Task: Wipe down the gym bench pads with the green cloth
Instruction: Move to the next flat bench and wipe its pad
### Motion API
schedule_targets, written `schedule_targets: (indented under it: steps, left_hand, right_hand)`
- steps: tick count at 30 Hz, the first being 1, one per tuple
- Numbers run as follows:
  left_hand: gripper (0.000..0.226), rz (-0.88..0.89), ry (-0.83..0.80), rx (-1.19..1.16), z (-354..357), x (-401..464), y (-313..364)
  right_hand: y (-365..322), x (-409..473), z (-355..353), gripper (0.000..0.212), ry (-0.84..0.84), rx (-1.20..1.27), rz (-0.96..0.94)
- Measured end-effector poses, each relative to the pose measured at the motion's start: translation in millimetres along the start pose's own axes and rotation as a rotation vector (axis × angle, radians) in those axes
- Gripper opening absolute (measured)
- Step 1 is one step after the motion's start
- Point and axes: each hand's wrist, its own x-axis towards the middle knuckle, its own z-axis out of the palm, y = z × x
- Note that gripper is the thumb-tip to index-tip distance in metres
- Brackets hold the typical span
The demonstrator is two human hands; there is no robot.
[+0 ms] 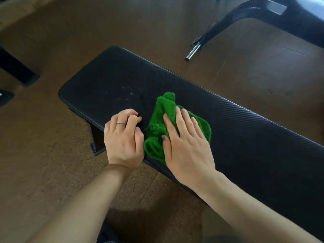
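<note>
Wiping step under way. Right hand [185, 142] spread flat, pressing cloth [157, 130] onto pad [245, 130]. Left hand [122, 137] just left of cloth, fingers curled, holding nothing, resting on pad. Pale specks [129, 92] beyond cloth: next stroke probably goes there.

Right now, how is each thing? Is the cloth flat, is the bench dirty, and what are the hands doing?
green cloth: crumpled, lying on the pad.
bench pad: black, pale specks and smudges near its far end.
right hand: flat, fingers straight, pressing on the cloth.
left hand: fingers curled, resting on the pad beside the cloth, ring on one finger.
</note>
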Motion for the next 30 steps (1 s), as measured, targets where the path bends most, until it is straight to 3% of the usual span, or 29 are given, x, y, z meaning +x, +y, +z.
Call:
schedule_targets:
  steps: [5,11,18,21,25,30]
  left_hand:
    - [0.029,0.028,0.014,-0.001,1.7,0.6,-3.4]
    - [0.030,0.049,0.032,-0.074,4.2,-2.5,-7.7]
    - [0.017,0.010,-0.122,-0.237,-14.5,4.4,-12.1]
    - [0.018,0.113,-0.177,-0.372,-54.8,24.2,-38.3]
    - [0.020,0.219,-0.153,-0.209,-85.8,89.1,-94.7]
    - [0.046,0.121,-0.359,0.031,-55.8,155.6,-145.5]
  right_hand:
    - [7.5,54.5,-3.6,0.059,0.044,-0.003,-0.009]
    - [-7.6,150.5,1.6,0.057,0.099,0.016,0.212]
    - [-57.8,74.0,10.5,0.060,0.119,0.046,0.329]
    - [-81.5,32.2,17.8,0.062,0.115,0.019,0.348]
    - [-91.2,26.5,22.1,0.061,0.117,-0.014,0.404]
    - [-94.8,34.5,20.8,0.067,0.096,0.028,0.473]
